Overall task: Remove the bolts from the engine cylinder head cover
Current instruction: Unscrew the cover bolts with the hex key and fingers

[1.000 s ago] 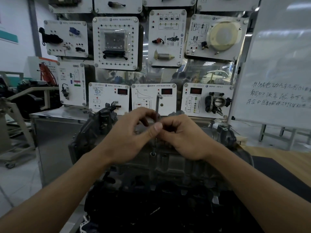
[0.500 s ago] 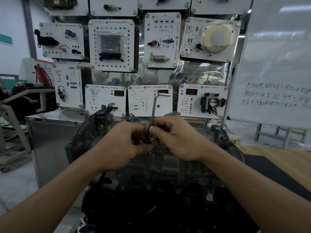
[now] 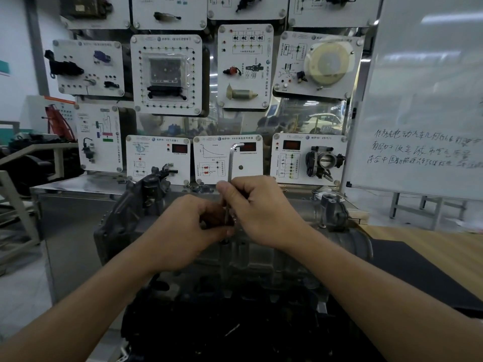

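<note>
Both hands are in over the engine, meeting at the middle of the cylinder head cover (image 3: 261, 259), toward its far edge. An L-shaped hex key (image 3: 231, 163) stands upright between them, its short arm at the top pointing right. The right hand (image 3: 264, 212) has its fingers curled around the shaft, thumb tip pressed high against it. The left hand (image 3: 183, 231) pinches the shaft lower down, thumb and curled fingers closed on the metal just above the cover. The key's tip drops to a dark spot on the cover, and the fingers hide what it sits in. Behind the engine, white training panels (image 3: 167, 74) hang in rows. At the right, a handwritten whiteboard (image 3: 423, 100) stands above a black mat (image 3: 407, 270) on a wooden table (image 3: 444, 246).
</note>
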Tool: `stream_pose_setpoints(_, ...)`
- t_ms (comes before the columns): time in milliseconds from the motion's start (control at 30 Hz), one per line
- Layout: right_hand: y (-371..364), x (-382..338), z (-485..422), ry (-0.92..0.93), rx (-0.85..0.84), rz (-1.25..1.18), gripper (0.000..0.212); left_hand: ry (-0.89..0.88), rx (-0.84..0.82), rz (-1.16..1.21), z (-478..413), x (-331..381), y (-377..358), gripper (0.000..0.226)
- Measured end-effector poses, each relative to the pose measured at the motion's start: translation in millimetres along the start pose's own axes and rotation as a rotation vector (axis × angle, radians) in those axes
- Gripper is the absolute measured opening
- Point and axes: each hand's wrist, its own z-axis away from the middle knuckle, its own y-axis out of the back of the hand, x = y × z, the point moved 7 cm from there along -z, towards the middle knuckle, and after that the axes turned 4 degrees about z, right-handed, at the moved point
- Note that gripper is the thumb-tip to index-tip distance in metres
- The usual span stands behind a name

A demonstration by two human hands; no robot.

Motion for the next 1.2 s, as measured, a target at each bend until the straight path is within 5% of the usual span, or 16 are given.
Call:
stream_pose_setpoints(167,-10.1,-3.0,0.4,0.01,0.084,0.162,0.043,0.0,-0.034,0.007,1.3,-0.3,0.2,0.006)
stream_pose_setpoints(333,29.0,-13.4,6.9,0.123,0.314,-0.027,0.036,0.049,0.008,-0.027,3.6,-7.1,0.0,0.005)
stream_pose_setpoints(600,47.4,35.8,32.9,-0.196,-0.123,-0.021,0.043,0.022,0.015,-0.006,-2.5,3.8,0.5,0.021)
stream_pose_setpoints(700,50.0,42.0,45.8,-0.164,-0.11,0.026,0.039,-0.051,0.126,0.152,-14.5,27.1,2.2,0.016)
stream_pose_setpoints(1200,54.0,36.3,48.7,0.022,-0.031,0.09,0.031,-0.102,-0.06,0.495,-48.5,57.7,-43.4,0.021)
